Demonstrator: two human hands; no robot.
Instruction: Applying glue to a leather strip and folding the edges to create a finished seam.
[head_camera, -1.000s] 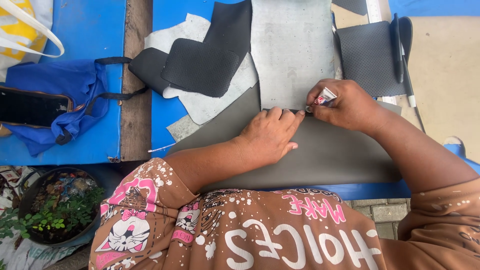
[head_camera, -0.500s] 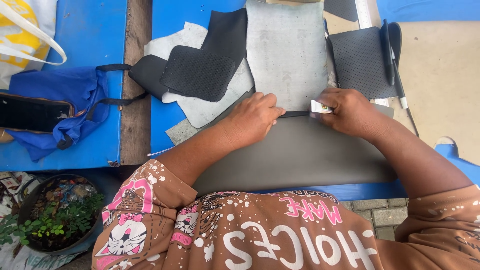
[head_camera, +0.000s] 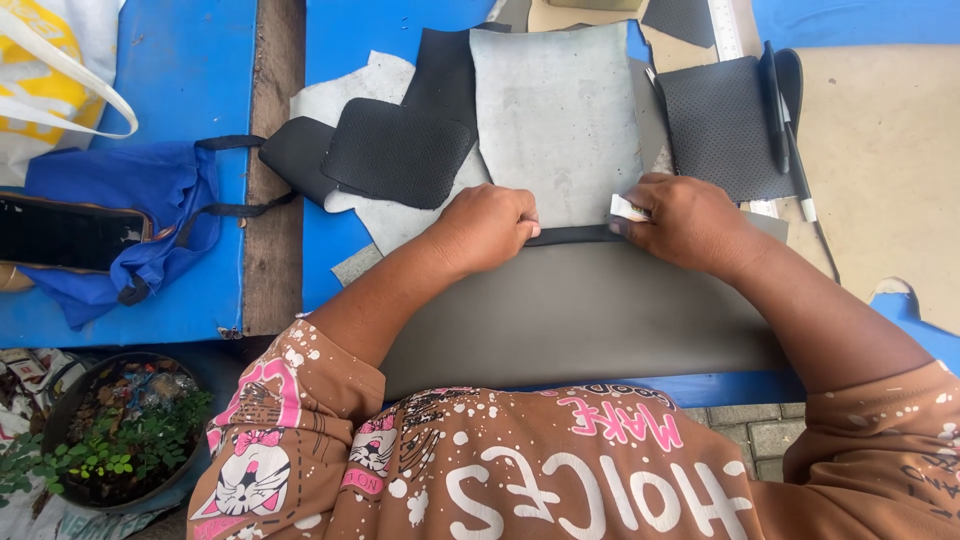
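Left hand (head_camera: 490, 226) presses flat on the grey sheet (head_camera: 556, 120); right hand (head_camera: 688, 222) pinches a small white piece (head_camera: 628, 208), possibly chalk. Sheet judged thin, limp, light; hold near edge.

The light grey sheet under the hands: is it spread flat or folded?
Spread flat. The light grey sheet lies open on the table, no fold visible; left hand and right hand press its near edge.

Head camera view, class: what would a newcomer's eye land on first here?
Both hands at centre press a pale grey sheet onto a dark grey sheet: the left hand flat, the right hand pinching a small white piece. Around them, the blue table shows.
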